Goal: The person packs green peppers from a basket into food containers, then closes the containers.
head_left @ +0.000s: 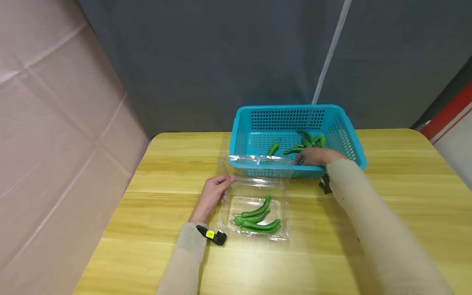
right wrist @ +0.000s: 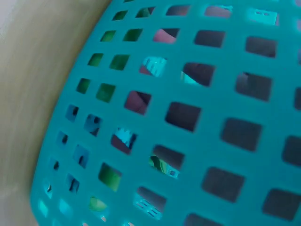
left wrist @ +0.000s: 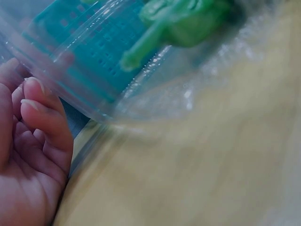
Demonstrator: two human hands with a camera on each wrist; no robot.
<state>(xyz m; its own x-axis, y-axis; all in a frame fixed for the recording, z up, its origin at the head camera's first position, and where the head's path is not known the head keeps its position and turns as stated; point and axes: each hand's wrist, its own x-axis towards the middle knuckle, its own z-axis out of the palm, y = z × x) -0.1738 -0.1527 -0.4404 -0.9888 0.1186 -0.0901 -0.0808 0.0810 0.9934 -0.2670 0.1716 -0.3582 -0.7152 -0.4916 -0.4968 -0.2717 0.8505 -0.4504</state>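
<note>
**Green peppers, clear clamshell, one hand on the box and one in the basket**

So, left to right, with the clock face centred on the clamshell's tray. A creased, pinkish sheet [head_left: 55, 135] hangs way out past 10. The left hand [head_left: 214, 190] sits at 10, thumb and forefinger pinching the thin plastic edge near the hinge, other fingers loosely curled.

The clamshell [head_left: 279, 201] is shiny, see-through, squarish with rounded corners and flat on the smooth wood-grain table [head_left: 140, 229]. Its lid [head_left: 258, 162] flips up at 12, overlapping the basket's front wall in the head view. Four peppers [head_left: 259, 226] lie in the tray, glossy, slim and curved, bunched toward 6.

Around 1 there's the blue basket [head_left: 284, 107], a plastic rectangle punched with little square holes. Using the basket's own clock: one pepper [head_left: 273, 148] lies near 9, a loose heap [head_left: 311, 141] at 3. The right hand [head_left: 315, 156] dips in around 4, just beside the heap. Its fingertips are hidden behind the front wall, so can't tell if they're gripping anything.
</note>
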